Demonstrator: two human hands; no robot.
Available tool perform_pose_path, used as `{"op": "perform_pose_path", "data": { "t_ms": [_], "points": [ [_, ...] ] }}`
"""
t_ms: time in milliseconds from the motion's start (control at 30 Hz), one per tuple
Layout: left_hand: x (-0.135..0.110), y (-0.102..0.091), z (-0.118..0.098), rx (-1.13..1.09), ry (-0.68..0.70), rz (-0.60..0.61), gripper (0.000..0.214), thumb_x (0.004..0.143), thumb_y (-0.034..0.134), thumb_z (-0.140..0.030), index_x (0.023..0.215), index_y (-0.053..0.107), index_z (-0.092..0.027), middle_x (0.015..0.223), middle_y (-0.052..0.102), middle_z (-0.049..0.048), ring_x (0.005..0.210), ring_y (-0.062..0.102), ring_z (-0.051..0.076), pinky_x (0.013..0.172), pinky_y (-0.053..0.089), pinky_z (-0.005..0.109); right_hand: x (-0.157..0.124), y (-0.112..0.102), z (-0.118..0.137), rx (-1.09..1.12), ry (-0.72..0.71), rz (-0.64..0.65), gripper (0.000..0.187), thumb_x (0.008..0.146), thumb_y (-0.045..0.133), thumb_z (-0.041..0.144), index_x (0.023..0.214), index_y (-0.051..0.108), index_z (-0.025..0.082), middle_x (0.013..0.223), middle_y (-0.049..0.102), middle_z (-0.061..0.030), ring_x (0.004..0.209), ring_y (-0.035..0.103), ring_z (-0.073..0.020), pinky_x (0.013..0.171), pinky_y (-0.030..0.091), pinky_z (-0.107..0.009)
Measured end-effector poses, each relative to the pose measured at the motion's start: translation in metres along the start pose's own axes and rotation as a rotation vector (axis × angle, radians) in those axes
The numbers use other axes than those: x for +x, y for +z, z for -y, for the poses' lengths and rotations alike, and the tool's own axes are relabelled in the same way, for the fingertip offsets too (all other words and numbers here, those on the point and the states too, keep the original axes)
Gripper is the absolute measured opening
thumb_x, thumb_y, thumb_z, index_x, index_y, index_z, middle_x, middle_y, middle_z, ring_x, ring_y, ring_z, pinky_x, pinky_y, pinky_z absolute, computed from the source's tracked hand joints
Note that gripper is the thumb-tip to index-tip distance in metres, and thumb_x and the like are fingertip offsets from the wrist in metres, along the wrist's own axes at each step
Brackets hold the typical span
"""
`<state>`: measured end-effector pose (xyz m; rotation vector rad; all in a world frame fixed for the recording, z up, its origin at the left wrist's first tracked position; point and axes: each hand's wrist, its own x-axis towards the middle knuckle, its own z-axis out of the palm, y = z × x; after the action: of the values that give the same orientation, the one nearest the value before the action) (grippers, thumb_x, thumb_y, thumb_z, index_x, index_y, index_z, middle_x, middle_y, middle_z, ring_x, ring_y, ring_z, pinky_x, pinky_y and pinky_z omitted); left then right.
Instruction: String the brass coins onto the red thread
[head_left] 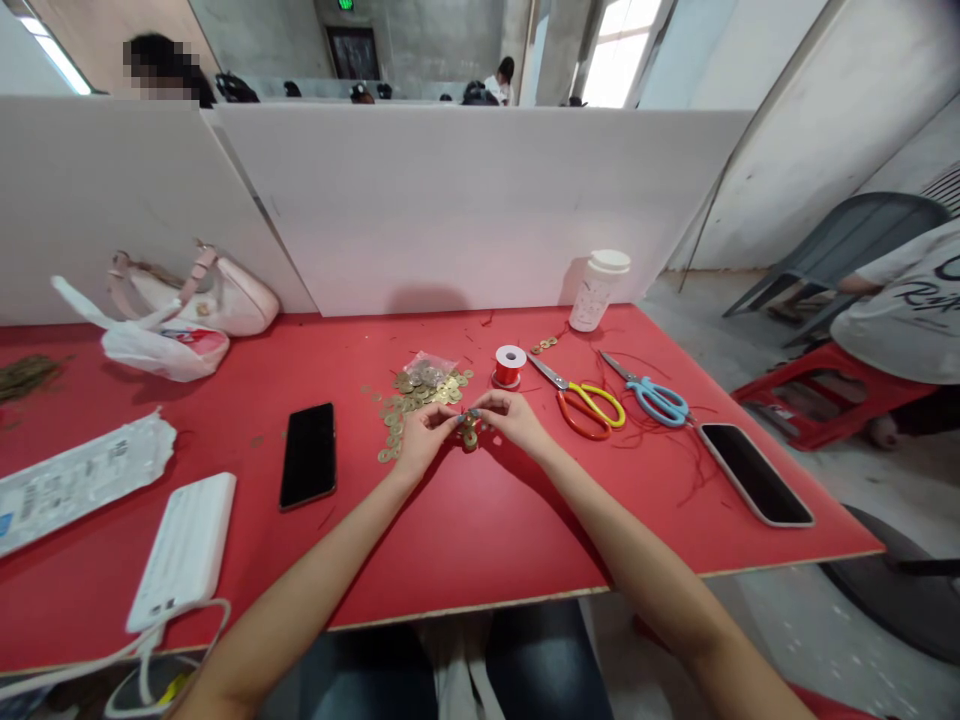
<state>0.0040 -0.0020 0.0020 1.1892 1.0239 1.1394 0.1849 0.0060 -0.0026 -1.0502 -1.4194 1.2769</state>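
Over the red table my left hand (424, 436) and my right hand (514, 420) are close together, each with thumb and fingertips pinched. Between them hangs a small string of brass coins with holes (470, 438), and a bit of red cord shows at the fingertips. Both hands seem to grip this cord, though the exact hold is too small to see. Just beyond my left hand lies a loose pile of brass coins (411, 398), partly under a clear plastic bag (430, 368). A spool of red cord (510, 369) stands behind my right hand.
On the right lie yellow-and-red scissors (592, 408), blue scissors (657, 398), cord scraps and a phone (756, 474). A white bottle (598, 291) stands by the partition (480, 210). To the left are a black phone (308, 456), a white power bank (184, 550) and a handbag (240, 298).
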Motion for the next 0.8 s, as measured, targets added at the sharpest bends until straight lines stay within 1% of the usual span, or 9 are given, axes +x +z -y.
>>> {"op": "perform_pose_path", "data": {
  "t_ms": [133, 233, 367, 533, 600, 667, 800],
  "points": [
    [-0.0014, 0.0005, -0.0026, -0.007, -0.010, 0.057, 0.034, 0.064, 0.084, -0.043, 0.069, 0.065, -0.015, 0.062, 0.071, 0.0059, 0.054, 0.068, 0.020, 0.057, 0.057, 0.031, -0.0005, 0.0004, 0.0002, -0.040, 0.008, 0.004, 0.013, 0.074, 0.063, 0.027, 0.079, 0.068, 0.017, 0.073, 0.070, -0.0037, 0.063, 0.062, -0.0153, 0.062, 0.049, -0.028],
    [-0.0010, -0.0005, -0.0037, 0.024, -0.039, 0.096, 0.033, 0.065, 0.083, -0.042, 0.069, 0.066, -0.014, 0.062, 0.071, 0.0075, 0.055, 0.069, 0.021, 0.058, 0.057, 0.032, -0.0004, -0.0004, -0.0005, -0.119, -0.020, 0.009, 0.012, 0.075, 0.061, 0.025, 0.077, 0.069, 0.017, 0.074, 0.071, -0.0045, 0.066, 0.063, -0.0167, 0.065, 0.049, -0.029],
    [0.0022, -0.0040, -0.0010, 0.106, -0.047, 0.084, 0.031, 0.062, 0.085, -0.038, 0.068, 0.068, -0.014, 0.064, 0.072, 0.0078, 0.057, 0.068, 0.020, 0.059, 0.056, 0.031, -0.0014, -0.0011, 0.0006, -0.240, -0.061, 0.018, 0.014, 0.077, 0.060, 0.023, 0.079, 0.072, 0.018, 0.078, 0.073, -0.0052, 0.070, 0.065, -0.0183, 0.069, 0.049, -0.031],
    [0.0035, -0.0045, 0.0003, 0.089, -0.065, 0.094, 0.033, 0.059, 0.087, -0.040, 0.069, 0.070, -0.013, 0.064, 0.072, 0.0081, 0.056, 0.068, 0.020, 0.057, 0.056, 0.031, -0.0030, -0.0024, 0.0065, -0.303, -0.130, 0.038, 0.018, 0.080, 0.060, 0.023, 0.084, 0.077, 0.020, 0.085, 0.075, -0.0061, 0.079, 0.067, -0.0208, 0.076, 0.050, -0.033],
    [0.0025, -0.0030, -0.0007, 0.063, -0.073, 0.102, 0.035, 0.060, 0.087, -0.042, 0.070, 0.070, -0.013, 0.064, 0.072, 0.0082, 0.055, 0.069, 0.021, 0.057, 0.056, 0.032, -0.0023, -0.0027, 0.0066, -0.287, -0.132, 0.056, 0.018, 0.079, 0.061, 0.024, 0.086, 0.078, 0.020, 0.086, 0.075, -0.0059, 0.079, 0.067, -0.0208, 0.077, 0.050, -0.033],
    [0.0012, -0.0012, -0.0020, 0.042, -0.072, 0.093, 0.037, 0.060, 0.086, -0.044, 0.071, 0.070, -0.013, 0.064, 0.072, 0.0083, 0.055, 0.069, 0.021, 0.057, 0.057, 0.033, -0.0012, -0.0023, 0.0045, -0.227, -0.097, 0.064, 0.019, 0.079, 0.061, 0.025, 0.088, 0.077, 0.019, 0.085, 0.075, -0.0057, 0.077, 0.067, -0.0200, 0.074, 0.051, -0.033],
    [-0.0008, 0.0015, -0.0037, 0.018, -0.055, 0.011, 0.035, 0.060, 0.085, -0.044, 0.069, 0.069, -0.014, 0.062, 0.072, 0.0069, 0.054, 0.068, 0.021, 0.055, 0.057, 0.032, 0.0004, -0.0005, -0.0014, -0.078, -0.022, 0.059, 0.019, 0.075, 0.065, 0.029, 0.088, 0.072, 0.017, 0.080, 0.074, -0.0050, 0.070, 0.066, -0.0180, 0.067, 0.052, -0.031]
  ]
}}
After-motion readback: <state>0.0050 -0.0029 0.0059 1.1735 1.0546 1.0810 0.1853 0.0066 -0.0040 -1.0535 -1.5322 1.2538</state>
